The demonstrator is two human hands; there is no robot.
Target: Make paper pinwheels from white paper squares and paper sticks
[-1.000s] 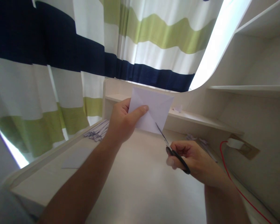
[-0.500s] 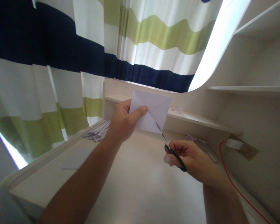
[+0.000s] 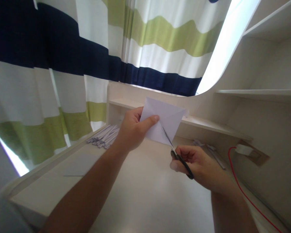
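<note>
My left hand (image 3: 133, 131) pinches a folded white paper sheet (image 3: 166, 119) by its left side and holds it up above the desk. My right hand (image 3: 199, 165) grips black-handled scissors (image 3: 178, 157). The thin blades point up and left into the lower edge of the paper, along a diagonal crease.
A pale desk (image 3: 145, 191) lies below, with a pile of cut paper strips (image 3: 104, 137) at the back left, a flat sheet (image 3: 81, 165) at left, and more strips (image 3: 213, 152) at right. A red cable (image 3: 235, 179) runs from a wall plug (image 3: 243, 149). Shelves stand right; a striped curtain (image 3: 63, 58) hangs behind.
My left hand and the paper have shifted a little right and down. The scissor blades reach slightly further into the paper; my right hand has moved slightly left and up.
</note>
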